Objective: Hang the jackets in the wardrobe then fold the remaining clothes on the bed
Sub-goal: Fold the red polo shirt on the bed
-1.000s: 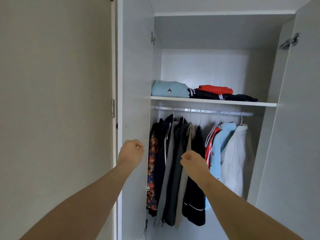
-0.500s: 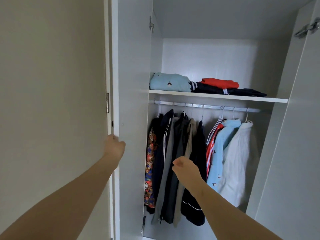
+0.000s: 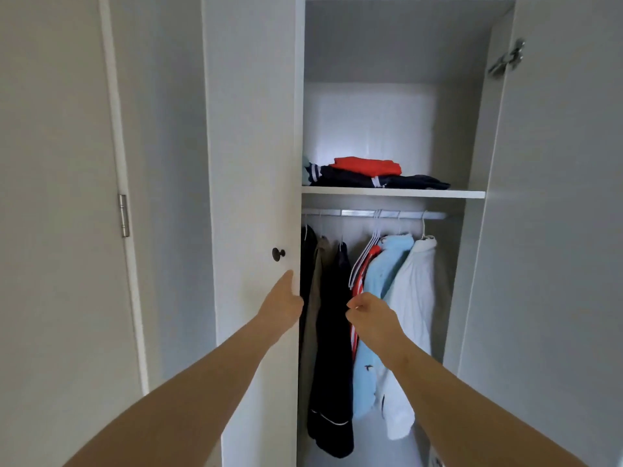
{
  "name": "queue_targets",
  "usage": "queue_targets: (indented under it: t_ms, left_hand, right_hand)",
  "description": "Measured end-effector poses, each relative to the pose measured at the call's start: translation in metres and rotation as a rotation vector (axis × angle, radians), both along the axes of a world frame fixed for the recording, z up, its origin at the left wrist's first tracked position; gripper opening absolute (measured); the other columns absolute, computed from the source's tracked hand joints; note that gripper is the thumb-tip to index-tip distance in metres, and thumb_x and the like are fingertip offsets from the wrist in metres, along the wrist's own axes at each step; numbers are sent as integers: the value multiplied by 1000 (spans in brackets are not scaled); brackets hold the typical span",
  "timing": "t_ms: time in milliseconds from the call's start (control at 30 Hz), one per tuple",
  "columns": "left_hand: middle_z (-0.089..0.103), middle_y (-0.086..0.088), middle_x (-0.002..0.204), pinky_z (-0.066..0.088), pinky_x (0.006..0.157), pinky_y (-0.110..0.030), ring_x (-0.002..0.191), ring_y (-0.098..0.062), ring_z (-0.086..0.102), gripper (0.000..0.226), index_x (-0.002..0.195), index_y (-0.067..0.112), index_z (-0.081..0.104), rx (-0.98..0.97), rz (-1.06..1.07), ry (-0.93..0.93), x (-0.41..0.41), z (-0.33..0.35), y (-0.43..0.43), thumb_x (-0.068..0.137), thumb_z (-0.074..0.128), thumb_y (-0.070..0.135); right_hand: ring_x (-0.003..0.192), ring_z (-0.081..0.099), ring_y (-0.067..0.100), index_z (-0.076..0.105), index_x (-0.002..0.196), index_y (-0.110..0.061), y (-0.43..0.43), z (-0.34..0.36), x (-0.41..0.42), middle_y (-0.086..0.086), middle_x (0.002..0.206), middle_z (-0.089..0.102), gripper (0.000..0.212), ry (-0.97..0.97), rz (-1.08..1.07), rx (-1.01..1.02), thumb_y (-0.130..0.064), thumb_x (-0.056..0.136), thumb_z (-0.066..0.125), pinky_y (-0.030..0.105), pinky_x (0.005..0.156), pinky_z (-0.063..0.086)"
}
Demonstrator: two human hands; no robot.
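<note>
The wardrobe stands partly open. Its left door (image 3: 253, 146) with a dark knob (image 3: 278, 254) covers the left part of the inside. My left hand (image 3: 283, 303) grips that door's free edge just below the knob. On the rail (image 3: 371, 214) hang a dark jacket (image 3: 332, 348), a red striped garment (image 3: 362, 281), a light blue jacket (image 3: 381, 274) and a white jacket (image 3: 416, 298). My right hand (image 3: 369, 313) is curled in a fist in front of these clothes and holds nothing. The bed is out of view.
A shelf (image 3: 421, 193) above the rail carries folded red (image 3: 367, 165) and dark navy (image 3: 387, 182) clothes. The right wardrobe door (image 3: 556, 230) stands wide open. At the far left is a room door frame with a metal hinge (image 3: 123, 215).
The left wardrobe door has swung inward and now hides the leftmost hanging clothes and the folded blue item. My left hand moved with the door's edge; my right hand stayed near the clothes.
</note>
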State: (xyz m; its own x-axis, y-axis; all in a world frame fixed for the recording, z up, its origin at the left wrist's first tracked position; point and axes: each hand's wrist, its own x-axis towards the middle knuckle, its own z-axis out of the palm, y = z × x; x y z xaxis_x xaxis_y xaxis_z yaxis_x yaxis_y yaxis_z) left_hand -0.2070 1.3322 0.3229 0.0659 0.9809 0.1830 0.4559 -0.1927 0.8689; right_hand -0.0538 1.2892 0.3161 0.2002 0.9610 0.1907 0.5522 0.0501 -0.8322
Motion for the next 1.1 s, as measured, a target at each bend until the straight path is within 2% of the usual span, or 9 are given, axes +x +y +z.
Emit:
queue_targets:
  t_ms: [100, 200, 333, 467, 567, 700, 933, 1033, 1100]
  left_hand:
    - [8, 2, 158, 17, 116, -30, 144, -18, 15, 67, 151, 18, 5, 29, -81, 91, 38, -2, 30, 95, 38, 1]
    - [0, -2, 158, 11, 117, -29, 145, -18, 7, 73, 150, 11, -1, 116, -53, 257, 68, -3, 59, 94, 46, 7]
    - [-8, -3, 158, 13, 117, -33, 146, -18, -3, 82, 149, 9, -7, 213, 54, 514, 88, -8, 96, 92, 51, 20]
    - [-14, -3, 157, 15, 117, -38, 146, -21, -8, 85, 148, 10, -11, 263, 39, 723, 104, -12, 133, 93, 50, 29]
    - [-19, -3, 156, 9, 117, -42, 145, -22, -12, 86, 148, 13, -15, 296, 1, 817, 115, -15, 163, 93, 48, 33]
    - [-22, -2, 155, 2, 117, -40, 145, -22, -14, 85, 148, 13, -15, 406, 32, 841, 121, -26, 196, 92, 47, 30]
    - [-15, -1, 157, 2, 117, -40, 146, -19, -9, 79, 150, 14, -4, 413, -20, 915, 124, -21, 242, 93, 46, 37]
    - [8, -2, 158, 14, 116, -37, 145, -19, 10, 70, 149, 14, 10, 406, -62, 810, 133, -15, 250, 93, 47, 31]
    - [28, -4, 151, 28, 111, -33, 137, -19, 30, 59, 145, 13, 26, 437, -109, 703, 145, -11, 246, 92, 49, 25]
  right_hand:
    - [58, 46, 6, 57, 111, -16, 8, -3, 41, -5, 78, 53, 24, 46, -42, -24, -13, 90, 45, 15, 49, 36]
    - [56, 45, 7, 56, 108, -16, 20, -4, 76, -5, 84, 55, 20, 71, -74, -43, -12, 91, 44, 14, 47, 36]
    - [59, 48, 6, 55, 106, -18, 45, -7, 106, -3, 96, 55, 19, 65, -100, -44, -13, 93, 42, 13, 47, 38]
    - [60, 48, 6, 55, 108, -17, 82, -6, 118, -4, 96, 53, 20, 79, -109, -49, -13, 93, 43, 13, 50, 39]
    - [60, 47, 7, 56, 113, -16, 118, -7, 122, -5, 95, 52, 25, 83, -128, -42, -12, 92, 43, 14, 51, 39]
    - [53, 45, 6, 55, 115, -15, 161, -7, 120, -6, 92, 51, 26, 85, -146, -53, -13, 92, 44, 10, 41, 35]
    - [60, 46, 3, 55, 115, -13, 205, -5, 117, -4, 93, 52, 25, 86, -176, -44, -11, 93, 44, 7, 50, 36]
    - [60, 46, 5, 56, 115, -14, 209, -1, 121, -1, 105, 56, 24, 103, -210, -36, -14, 93, 45, 11, 49, 37]
    - [61, 46, 5, 57, 114, -13, 203, 3, 129, -2, 102, 54, 24, 96, -247, -27, -14, 93, 45, 14, 50, 36]
